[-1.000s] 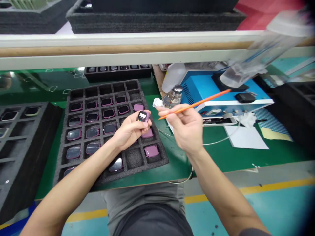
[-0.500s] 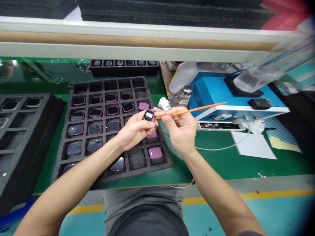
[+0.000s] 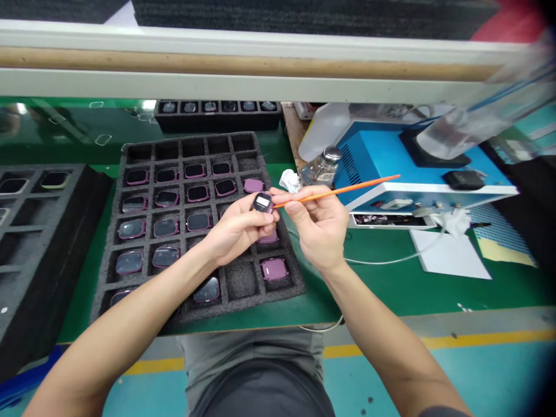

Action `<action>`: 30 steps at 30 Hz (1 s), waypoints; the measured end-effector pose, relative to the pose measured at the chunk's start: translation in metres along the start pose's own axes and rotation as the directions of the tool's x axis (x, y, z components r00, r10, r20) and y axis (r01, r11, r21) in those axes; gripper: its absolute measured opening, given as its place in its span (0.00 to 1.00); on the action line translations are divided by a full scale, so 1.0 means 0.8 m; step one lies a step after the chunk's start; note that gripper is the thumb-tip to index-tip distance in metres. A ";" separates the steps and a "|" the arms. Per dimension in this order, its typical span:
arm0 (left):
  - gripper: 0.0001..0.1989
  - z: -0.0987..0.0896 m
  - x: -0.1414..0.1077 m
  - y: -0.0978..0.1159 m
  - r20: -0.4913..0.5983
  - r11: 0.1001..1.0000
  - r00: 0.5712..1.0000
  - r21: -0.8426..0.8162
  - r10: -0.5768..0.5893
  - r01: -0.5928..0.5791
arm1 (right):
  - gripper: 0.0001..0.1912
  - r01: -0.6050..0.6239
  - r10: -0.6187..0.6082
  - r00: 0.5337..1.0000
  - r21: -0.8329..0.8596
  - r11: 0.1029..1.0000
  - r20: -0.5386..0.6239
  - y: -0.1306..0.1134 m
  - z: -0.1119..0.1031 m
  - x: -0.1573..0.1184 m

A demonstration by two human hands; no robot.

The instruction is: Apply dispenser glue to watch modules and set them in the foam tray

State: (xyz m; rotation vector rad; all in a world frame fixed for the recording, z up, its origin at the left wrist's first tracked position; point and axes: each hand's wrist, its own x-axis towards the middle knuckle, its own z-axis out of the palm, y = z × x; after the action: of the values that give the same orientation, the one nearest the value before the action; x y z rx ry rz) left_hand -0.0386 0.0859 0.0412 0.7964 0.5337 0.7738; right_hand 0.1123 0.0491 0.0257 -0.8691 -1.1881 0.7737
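My left hand is closed around a small smartwatch body with a purple case and a lit black-and-white screen facing up. In my right hand is a thin orange stick, pinched between thumb and fingers. Its left end meets the watch's right edge; whether the tip presses on it cannot be made out. Below both hands lies a dark grey foam tray whose compartments hold several purple watch bodies, most with dark screens up. A purple watch body at the tray's lower right shows its back.
At the left stands another foam tray. A low foam tray sits at the back. Right of my hands are crumpled white tissue, a glass bottle, a blue machine and white paper. A shelf edge crosses above.
The view has shifted slightly. My hands keep nearly the same pose, with the watch body and orange stick still held together.
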 end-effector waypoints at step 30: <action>0.26 0.011 0.005 -0.006 -0.037 0.844 0.967 0.496 0.254 -0.202 | 0.16 -0.424 0.426 0.784 -0.891 -0.163 -0.451 -0.088 -0.215 -0.155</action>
State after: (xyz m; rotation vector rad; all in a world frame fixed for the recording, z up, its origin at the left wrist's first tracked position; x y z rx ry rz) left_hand -0.0279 0.0827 0.0420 1.3164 0.7517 0.9170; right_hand 0.2590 -0.1188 0.0075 -2.6893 -1.3699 0.2445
